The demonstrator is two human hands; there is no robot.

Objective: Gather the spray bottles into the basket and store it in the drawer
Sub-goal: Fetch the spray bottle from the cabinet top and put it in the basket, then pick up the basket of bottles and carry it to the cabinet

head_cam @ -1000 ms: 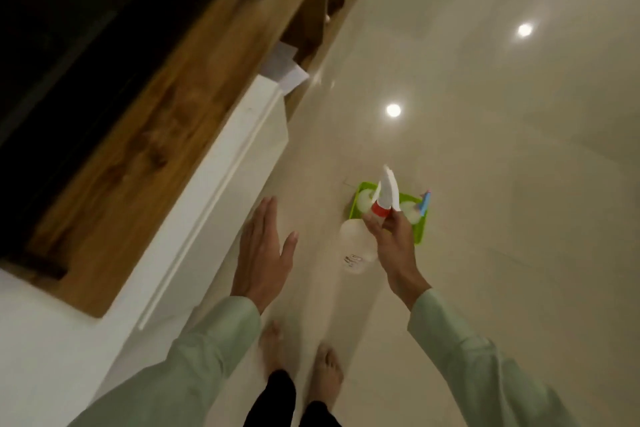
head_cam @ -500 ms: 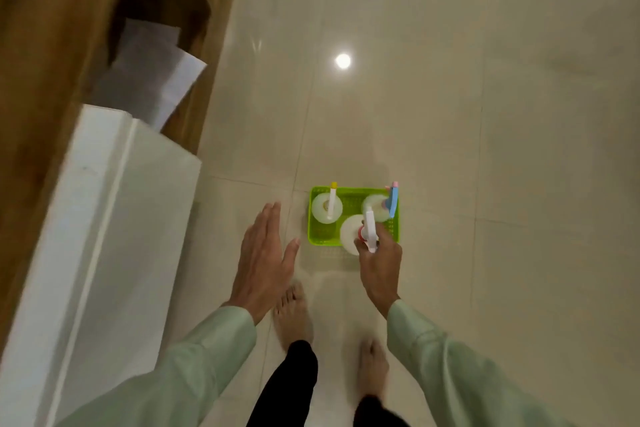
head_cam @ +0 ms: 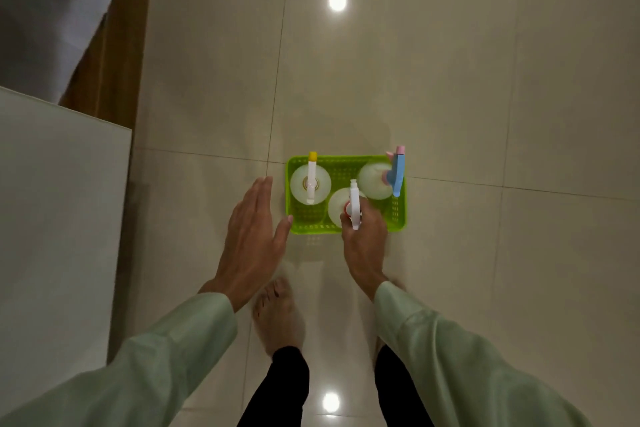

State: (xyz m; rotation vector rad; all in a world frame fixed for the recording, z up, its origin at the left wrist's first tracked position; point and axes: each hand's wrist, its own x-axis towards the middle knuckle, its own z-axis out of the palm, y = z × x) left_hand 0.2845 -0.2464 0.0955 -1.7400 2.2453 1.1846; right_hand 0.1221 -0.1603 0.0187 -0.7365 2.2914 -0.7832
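A green plastic basket (head_cam: 398, 215) sits on the tiled floor in front of my feet. Two spray bottles stand in it: one with a yellow-tipped white nozzle (head_cam: 310, 183) at the left and one with a blue and pink trigger (head_cam: 375, 181) at the right. My right hand (head_cam: 365, 241) grips the neck of a third bottle with a red collar and white trigger (head_cam: 341, 206), held upright over the basket's near middle. My left hand (head_cam: 254, 239) hovers flat and open just left of the basket, holding nothing.
A white drawer front or cabinet panel (head_cam: 59, 218) juts out at the left, with a wooden unit (head_cam: 114, 62) and a sheet of white paper (head_cam: 52, 17) behind it. My bare feet (head_cam: 277, 315) stand just short of the basket. Ceiling lights reflect off the glossy tiles.
My view has tilted down from the wooden cabinet to the floor. My right hand has carried the red-collared bottle down into the basket, beside the two others. My left hand stayed open at the basket's left.
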